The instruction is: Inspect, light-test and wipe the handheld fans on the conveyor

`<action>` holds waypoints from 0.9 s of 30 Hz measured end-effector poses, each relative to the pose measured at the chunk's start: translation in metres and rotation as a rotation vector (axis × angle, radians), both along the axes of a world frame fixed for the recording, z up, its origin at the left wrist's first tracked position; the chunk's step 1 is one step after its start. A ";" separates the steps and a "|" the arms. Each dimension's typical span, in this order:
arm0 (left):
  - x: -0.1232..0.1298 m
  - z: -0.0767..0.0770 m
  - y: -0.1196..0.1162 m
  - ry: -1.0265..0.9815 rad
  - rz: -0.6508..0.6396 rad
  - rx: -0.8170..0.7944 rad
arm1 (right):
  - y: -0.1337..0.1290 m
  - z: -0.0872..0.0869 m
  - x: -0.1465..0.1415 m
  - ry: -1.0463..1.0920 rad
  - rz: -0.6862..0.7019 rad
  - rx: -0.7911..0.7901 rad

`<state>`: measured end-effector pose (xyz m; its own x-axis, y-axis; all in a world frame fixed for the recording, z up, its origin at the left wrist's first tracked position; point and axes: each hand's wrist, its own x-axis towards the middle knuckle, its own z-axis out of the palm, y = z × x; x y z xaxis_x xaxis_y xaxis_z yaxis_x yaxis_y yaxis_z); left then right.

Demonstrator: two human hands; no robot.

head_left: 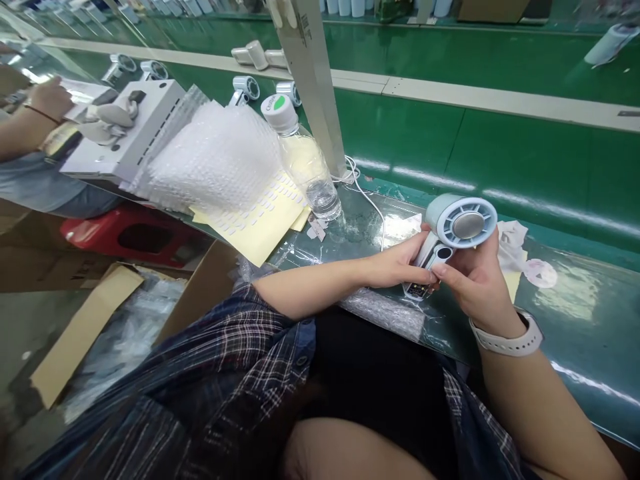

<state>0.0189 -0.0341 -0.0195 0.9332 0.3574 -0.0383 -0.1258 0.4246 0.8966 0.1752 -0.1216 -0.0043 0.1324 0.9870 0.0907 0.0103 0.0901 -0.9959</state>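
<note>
A light blue handheld fan (463,223) is held above the green bench, its round head tilted up and to the right. My left hand (400,263) wraps round its handle from the left, thumb lying across the front. From the right, my right hand (475,277) grips the fan below the head, with the thumb near the dark round button; a pale watch is on that wrist. The fingers behind the fan are mostly hidden. Just below lies a strip of clear bubble wrap (385,312) along the bench edge.
Left of my hands stand a plastic bottle (313,167), yellow label sheets (265,230) and a stack of bubble bags (220,157). A metal post (313,87) rises behind the bottle. Further left, a co-worker's hand (50,100) is near a white box (150,120). More fans (245,88) stand beyond.
</note>
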 end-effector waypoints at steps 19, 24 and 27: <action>-0.007 0.016 0.009 0.365 0.265 0.626 | -0.004 -0.006 0.058 -0.097 -0.221 -0.013; -0.006 0.003 0.009 0.205 0.210 0.535 | -0.002 -0.002 0.046 -0.004 -0.321 0.030; -0.008 -0.001 0.012 0.030 0.021 0.318 | 0.000 0.005 0.042 0.117 -0.413 0.155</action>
<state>0.0105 -0.0223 -0.0206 0.9256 0.3751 0.0507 -0.1026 0.1199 0.9875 0.2176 -0.1219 0.0007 0.5305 0.8250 0.1945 -0.0350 0.2507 -0.9674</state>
